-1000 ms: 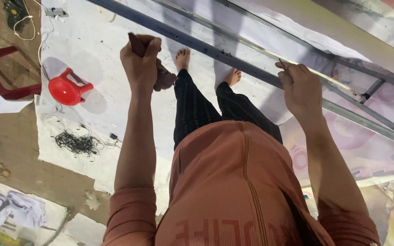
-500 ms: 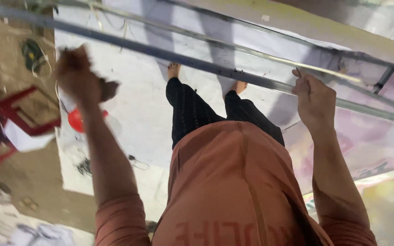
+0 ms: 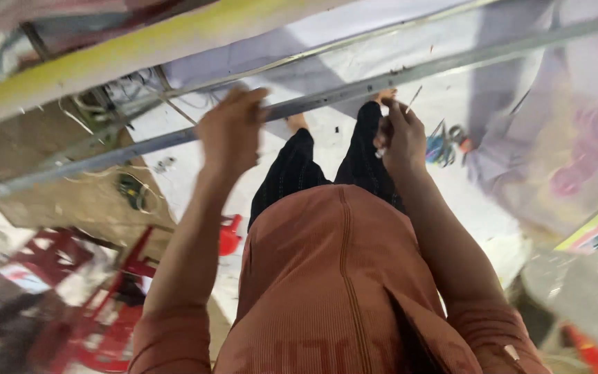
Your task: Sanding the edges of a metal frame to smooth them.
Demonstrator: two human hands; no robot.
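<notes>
Reaching up from below, the left hand [image 3: 231,131] curled its fingers against the grey metal rail [image 3: 327,93], which ran crosswise overhead, while the right hand [image 3: 401,138], just beneath it, pinched a thin screw-like pin [image 3: 414,99] pointing upward.

Down on the white floor sheet [image 3: 354,138] there's a small pile of blue and red tools [image 3: 448,144] near its right edge, a red plastic stool [image 3: 57,256] off its left edge on the bare ground, plus a yellow board [image 3: 140,52] running across the top.
</notes>
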